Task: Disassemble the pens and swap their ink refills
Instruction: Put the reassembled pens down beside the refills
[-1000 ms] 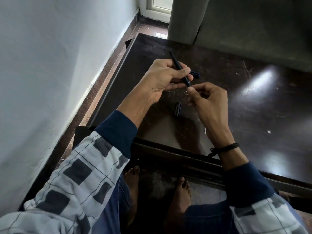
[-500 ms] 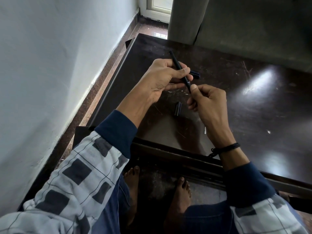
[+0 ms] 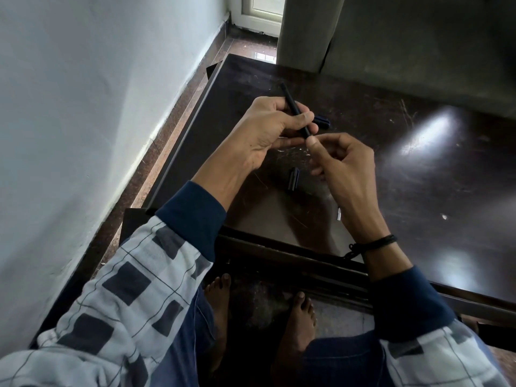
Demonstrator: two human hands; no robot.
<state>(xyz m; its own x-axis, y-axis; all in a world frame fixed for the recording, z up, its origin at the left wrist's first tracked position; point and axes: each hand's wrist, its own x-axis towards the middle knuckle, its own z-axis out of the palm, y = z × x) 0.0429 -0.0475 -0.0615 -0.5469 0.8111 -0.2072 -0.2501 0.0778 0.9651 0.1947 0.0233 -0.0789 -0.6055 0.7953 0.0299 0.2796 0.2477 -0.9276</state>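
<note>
Dim room, soft daylight from the far window, two white shiny spots on the dark surface at right, edges bend, picture sharp

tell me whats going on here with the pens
A person is taking pens apart over a dark table. The left hand grips a black pen barrel, tilted up and away, while the right hand pinches at its near end. A small black pen piece lies on the table below the hands, and a dark blue one behind them.
</note>
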